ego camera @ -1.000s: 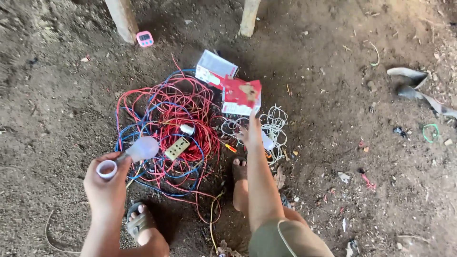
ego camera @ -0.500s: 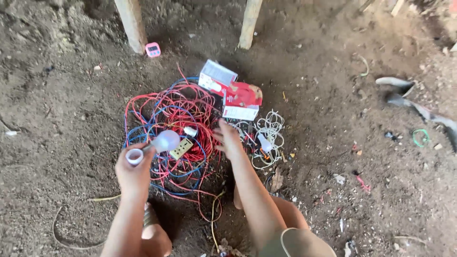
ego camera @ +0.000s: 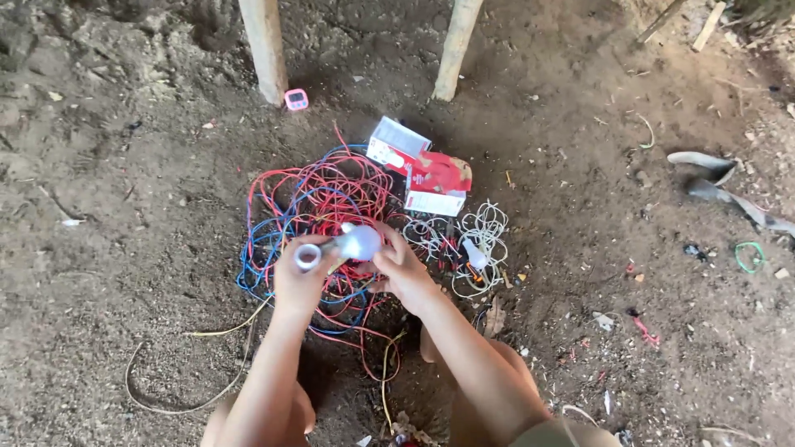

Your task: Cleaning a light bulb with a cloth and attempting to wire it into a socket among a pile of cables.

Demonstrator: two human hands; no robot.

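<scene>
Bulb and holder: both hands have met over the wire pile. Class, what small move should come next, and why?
Probably turn the bulb with the right hand while the left hand steadies the holder. Both hands already grip the pair above the wires, and the bulb sits in line with the holder; whether it is fully seated cannot be told.

Wire tangle (ego camera: 319, 207) under hands (ego camera: 352, 269); sides free

Both hands meet over a tangle of wires (ego camera: 319, 207) on the dirt floor (ego camera: 124, 207). The left hand (ego camera: 300, 285) holds a bulb (ego camera: 358, 242). The right hand (ego camera: 403, 271) touches it.
</scene>
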